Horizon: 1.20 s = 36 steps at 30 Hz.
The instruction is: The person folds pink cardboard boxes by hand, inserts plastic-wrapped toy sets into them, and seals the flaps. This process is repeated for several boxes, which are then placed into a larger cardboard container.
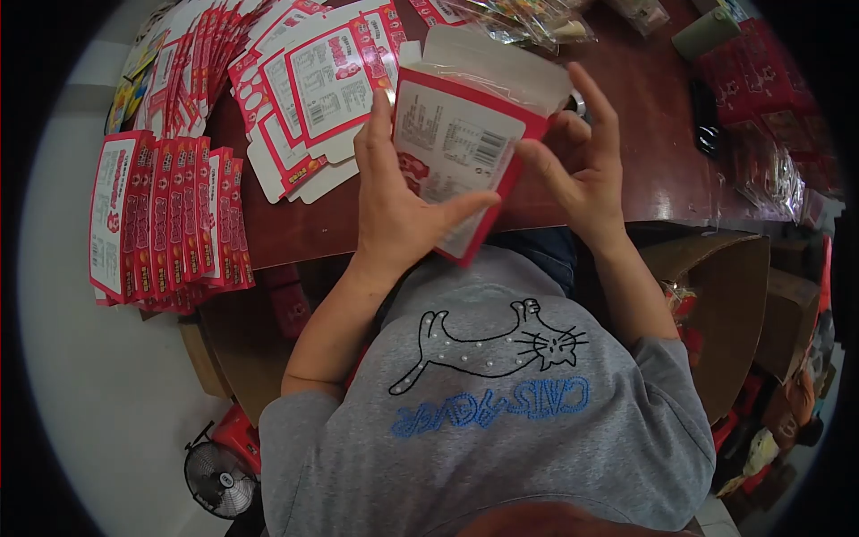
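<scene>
Beyond the "CATS" shirt, left fingers clasp a barcoded box, right fingers apart.

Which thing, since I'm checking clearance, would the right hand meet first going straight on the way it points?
Probably the open carton: the right hand is beside it and may be touching its edge, though depth is unclear.
</scene>
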Each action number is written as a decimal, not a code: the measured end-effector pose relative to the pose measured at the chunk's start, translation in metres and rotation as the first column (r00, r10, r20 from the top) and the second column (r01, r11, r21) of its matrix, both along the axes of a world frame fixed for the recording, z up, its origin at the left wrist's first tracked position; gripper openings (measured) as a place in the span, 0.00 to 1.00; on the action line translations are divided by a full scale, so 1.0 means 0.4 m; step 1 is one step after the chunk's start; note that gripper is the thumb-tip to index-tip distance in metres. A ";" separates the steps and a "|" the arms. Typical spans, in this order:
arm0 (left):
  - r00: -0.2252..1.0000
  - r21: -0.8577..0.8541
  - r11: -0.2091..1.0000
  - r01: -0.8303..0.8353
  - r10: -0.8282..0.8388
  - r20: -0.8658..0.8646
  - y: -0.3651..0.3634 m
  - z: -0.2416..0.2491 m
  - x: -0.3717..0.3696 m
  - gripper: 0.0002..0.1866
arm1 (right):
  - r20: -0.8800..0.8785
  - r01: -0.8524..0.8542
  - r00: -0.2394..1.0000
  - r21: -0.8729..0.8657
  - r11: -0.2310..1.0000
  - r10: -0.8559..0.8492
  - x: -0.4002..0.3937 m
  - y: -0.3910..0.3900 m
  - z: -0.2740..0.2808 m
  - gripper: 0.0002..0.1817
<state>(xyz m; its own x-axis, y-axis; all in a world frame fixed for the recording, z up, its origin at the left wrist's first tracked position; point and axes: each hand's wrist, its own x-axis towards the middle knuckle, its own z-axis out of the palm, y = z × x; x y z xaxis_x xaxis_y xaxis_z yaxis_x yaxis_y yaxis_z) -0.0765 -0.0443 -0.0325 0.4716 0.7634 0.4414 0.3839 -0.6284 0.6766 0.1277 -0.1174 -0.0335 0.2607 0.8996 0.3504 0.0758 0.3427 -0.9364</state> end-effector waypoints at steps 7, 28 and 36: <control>0.863 -0.391 0.815 0.427 -0.239 0.445 0.066 -0.080 -0.044 0.34 | -0.079 -0.202 0.979 -0.338 0.919 0.186 0.071 -0.031 0.000 0.23; 0.952 -0.713 0.638 0.291 -0.119 0.282 0.120 0.064 -0.035 0.08 | 0.057 -0.095 0.990 -0.408 0.908 0.130 0.039 0.017 0.068 0.11; 0.851 -0.613 0.597 0.517 -0.281 0.444 0.092 0.035 -0.035 0.09 | 0.158 -0.183 0.954 -0.362 0.914 0.254 0.093 -0.075 0.068 0.12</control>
